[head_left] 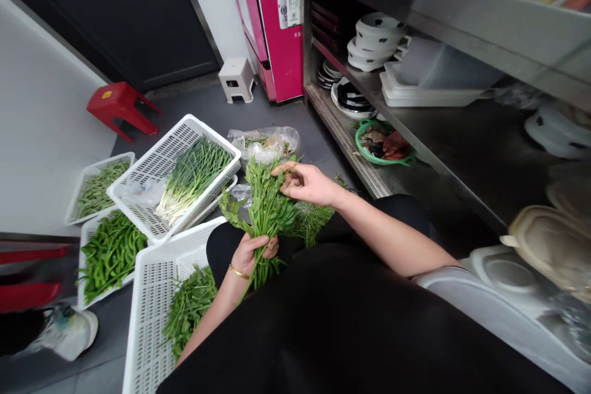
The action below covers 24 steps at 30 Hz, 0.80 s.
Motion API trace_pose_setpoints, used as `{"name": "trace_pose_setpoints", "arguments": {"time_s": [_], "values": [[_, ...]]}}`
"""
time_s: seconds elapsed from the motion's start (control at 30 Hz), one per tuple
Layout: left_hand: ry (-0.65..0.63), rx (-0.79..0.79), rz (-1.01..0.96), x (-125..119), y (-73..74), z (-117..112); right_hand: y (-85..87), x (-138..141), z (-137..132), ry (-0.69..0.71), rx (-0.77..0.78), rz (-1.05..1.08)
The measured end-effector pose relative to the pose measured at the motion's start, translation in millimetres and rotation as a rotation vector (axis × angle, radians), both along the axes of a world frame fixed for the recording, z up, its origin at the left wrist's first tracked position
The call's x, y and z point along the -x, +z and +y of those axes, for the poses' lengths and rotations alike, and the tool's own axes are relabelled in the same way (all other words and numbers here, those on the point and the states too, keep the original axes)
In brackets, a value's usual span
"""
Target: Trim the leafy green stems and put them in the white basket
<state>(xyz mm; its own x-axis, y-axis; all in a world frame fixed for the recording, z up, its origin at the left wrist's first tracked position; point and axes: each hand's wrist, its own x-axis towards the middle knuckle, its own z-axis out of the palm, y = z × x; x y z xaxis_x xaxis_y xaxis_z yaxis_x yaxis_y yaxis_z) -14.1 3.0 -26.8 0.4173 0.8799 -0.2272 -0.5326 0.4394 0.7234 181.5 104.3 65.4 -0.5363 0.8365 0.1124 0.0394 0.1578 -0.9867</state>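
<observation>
My left hand (252,253) is wrapped round the stems of an upright bunch of leafy greens (264,194), held above my lap. At the right side of its leafy top, my right hand (307,183) has its fingers curled in a pinch at a leaf; the exact grip is partly hidden. More loose greens (308,221) lie below my right hand, by my knee. Left of my left arm, a white perforated basket (146,277) contains a heap of similar leafy greens (191,305).
A white basket (159,157) of scallions (196,169) stands ahead left, beside baskets of green peppers (113,252) and green beans (102,184). A plastic bag (277,138) lies ahead. Metal shelving (443,160) runs along my right. Another person's shoe (69,329) is at left.
</observation>
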Motion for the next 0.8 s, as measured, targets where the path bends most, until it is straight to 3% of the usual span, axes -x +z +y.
{"name": "trace_pose_setpoints", "arguments": {"time_s": [0.1,0.4,0.57,0.8], "values": [[0.02,0.001,0.023,-1,1.4,0,-0.3,1,0,-0.01,0.095,0.1],[0.063,-0.057,0.256,-4,6.3,-4,-6.0,8,2,-0.078,0.038,0.095],[0.068,-0.033,0.206,-4,5.4,-4,-8.2,5,1,-0.091,-0.008,0.098],[0.059,0.013,0.148,-7,6.9,-2,-11.0,2,3,-0.224,-0.102,0.114]]}}
